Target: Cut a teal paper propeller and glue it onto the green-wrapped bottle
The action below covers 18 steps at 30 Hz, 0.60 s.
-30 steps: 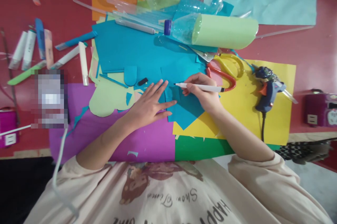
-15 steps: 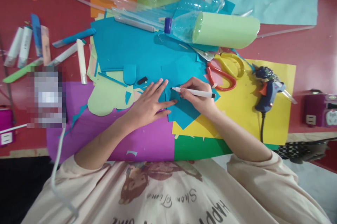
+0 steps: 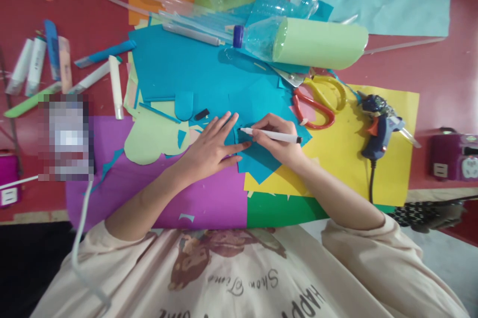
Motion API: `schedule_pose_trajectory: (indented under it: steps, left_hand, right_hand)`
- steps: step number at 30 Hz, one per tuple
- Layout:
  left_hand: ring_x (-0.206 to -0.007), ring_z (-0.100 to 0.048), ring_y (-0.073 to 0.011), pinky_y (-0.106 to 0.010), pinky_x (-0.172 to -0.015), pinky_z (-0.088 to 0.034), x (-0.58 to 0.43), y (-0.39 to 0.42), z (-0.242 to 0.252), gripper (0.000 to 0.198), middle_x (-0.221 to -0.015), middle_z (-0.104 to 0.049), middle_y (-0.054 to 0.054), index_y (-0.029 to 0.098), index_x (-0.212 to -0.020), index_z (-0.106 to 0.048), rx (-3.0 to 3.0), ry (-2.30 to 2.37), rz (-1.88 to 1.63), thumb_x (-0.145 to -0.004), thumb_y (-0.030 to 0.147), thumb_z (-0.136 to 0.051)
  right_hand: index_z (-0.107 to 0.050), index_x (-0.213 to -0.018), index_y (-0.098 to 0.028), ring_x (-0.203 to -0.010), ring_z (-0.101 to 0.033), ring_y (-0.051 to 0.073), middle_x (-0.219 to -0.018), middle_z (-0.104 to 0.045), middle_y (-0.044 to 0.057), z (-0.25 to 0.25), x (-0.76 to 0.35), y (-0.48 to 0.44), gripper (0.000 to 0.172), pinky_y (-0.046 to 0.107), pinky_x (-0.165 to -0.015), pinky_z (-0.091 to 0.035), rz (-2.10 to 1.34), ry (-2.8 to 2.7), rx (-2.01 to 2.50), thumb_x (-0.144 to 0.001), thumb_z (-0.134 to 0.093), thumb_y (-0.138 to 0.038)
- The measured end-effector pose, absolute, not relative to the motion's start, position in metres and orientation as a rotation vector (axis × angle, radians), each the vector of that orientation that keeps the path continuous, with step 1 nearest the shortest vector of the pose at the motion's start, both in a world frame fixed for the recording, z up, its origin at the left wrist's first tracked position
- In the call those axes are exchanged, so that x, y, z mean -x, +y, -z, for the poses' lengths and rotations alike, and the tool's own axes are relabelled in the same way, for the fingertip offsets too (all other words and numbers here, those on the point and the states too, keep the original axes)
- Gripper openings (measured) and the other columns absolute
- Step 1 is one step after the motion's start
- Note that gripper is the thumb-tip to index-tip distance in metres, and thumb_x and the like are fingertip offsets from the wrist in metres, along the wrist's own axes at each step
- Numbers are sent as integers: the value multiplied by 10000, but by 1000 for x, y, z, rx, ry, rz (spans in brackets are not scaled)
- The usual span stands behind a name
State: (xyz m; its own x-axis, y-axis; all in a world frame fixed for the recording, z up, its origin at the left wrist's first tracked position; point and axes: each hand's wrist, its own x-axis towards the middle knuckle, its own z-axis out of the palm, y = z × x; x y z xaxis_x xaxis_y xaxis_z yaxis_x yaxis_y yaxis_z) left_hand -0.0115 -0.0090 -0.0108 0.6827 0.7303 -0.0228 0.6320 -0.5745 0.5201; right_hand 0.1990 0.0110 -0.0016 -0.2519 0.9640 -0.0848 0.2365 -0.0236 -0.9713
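Note:
My right hand (image 3: 278, 139) grips a white marker (image 3: 274, 134), its dark tip at a piece of blue paper (image 3: 259, 161). Small dark marks show on the paper near the tip. My left hand (image 3: 215, 146) lies flat with fingers spread, its fingertips on the left edge of the same paper. A black marker cap (image 3: 202, 114) rests just beyond the left hand. Beside that hand are a pale green paper cutout (image 3: 145, 141) and a small rounded blue piece (image 3: 183, 105).
Scissors with red and yellow handles (image 3: 321, 101) and a glue gun (image 3: 379, 133) with its cord lie to the right. A bottle wrapped in green paper (image 3: 321, 43) lies at the back. Several markers (image 3: 36, 66) and a blurred phone (image 3: 69, 138) are on the left.
My right hand has shifted slightly left and toward me, taking the marker tip along the paper. The left hand stays in place.

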Motion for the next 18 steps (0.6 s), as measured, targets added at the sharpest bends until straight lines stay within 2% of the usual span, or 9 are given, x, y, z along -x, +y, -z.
schedule_pose_trajectory:
  steps: [7, 13, 18]
  left_hand:
    - [-1498, -186, -381, -657, -1156, -259, 11, -9, 9, 391, -1631, -215, -118, 330, -1324, -597, -2399, 1049, -250, -939, 372, -538]
    - [-1505, -174, -371, -643, -1172, -245, 11, -8, 9, 376, -1642, -193, -79, 333, -1305, -612, -2384, 1044, -257, -935, 362, -553]
    - [-1503, -162, -381, -658, -1158, -250, 11, -8, 8, 379, -1634, -214, -112, 334, -1318, -601, -2385, 1044, -227, -954, 380, -504]
  right_hand:
    - [-587, -681, -210, -480, -451, 102, -531, -553, -39, 4, -199, 13, 262, 255, -473, -347, -1285, -1516, 1314, -797, -678, -426]
    - [-626, -722, -196, -502, -496, 105, -588, -618, -20, 3, -200, 12, 173, 251, -475, -343, -1319, -1583, 1259, -796, -670, -347]
    - [-632, -721, -188, -493, -502, 107, -589, -634, -10, 3, -200, 12, 152, 248, -464, -334, -1318, -1579, 1235, -794, -661, -319]
